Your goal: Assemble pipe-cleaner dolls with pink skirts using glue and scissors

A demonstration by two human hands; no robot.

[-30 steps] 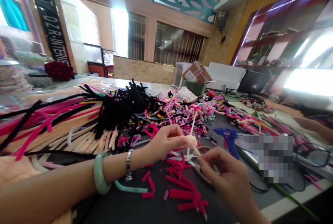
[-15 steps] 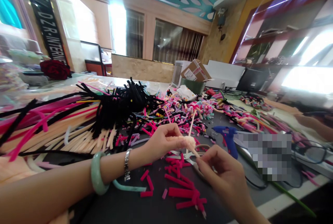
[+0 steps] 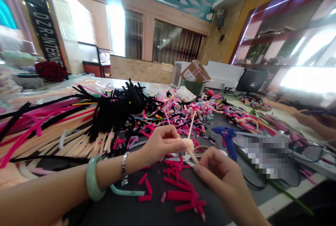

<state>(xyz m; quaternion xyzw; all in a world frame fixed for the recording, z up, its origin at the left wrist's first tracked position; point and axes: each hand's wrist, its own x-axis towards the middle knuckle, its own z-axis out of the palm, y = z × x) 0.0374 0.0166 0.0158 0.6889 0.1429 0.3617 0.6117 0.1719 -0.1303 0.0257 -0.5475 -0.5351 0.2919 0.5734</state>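
Note:
My left hand (image 3: 164,145) pinches a cream pipe cleaner (image 3: 189,145) between thumb and fingers, where it is wound into a small fuzzy bundle. One thin end of it stands up above the bundle. My right hand (image 3: 223,175) grips another end, which slants down from the bundle to the thumb and fingertip. Behind and below this work lies a pair of scissors (image 3: 187,157), partly hidden by my hands. Short cut pieces of hot-pink pipe cleaner (image 3: 181,195) are scattered on the dark mat beneath.
A blue glue gun (image 3: 228,141) lies to the right. On the left are a black pipe cleaner bundle (image 3: 112,110) and many cream lengths (image 3: 78,138). Colourful pieces (image 3: 170,114) heap up behind my hands. Farther back stands a cardboard box (image 3: 195,72). Another person's arm (image 3: 283,107) reaches in at right.
My right hand has drawn slightly down and away from the bundle, so more of the slanting end shows. My left hand keeps its pinch. The whole view has shifted a little.

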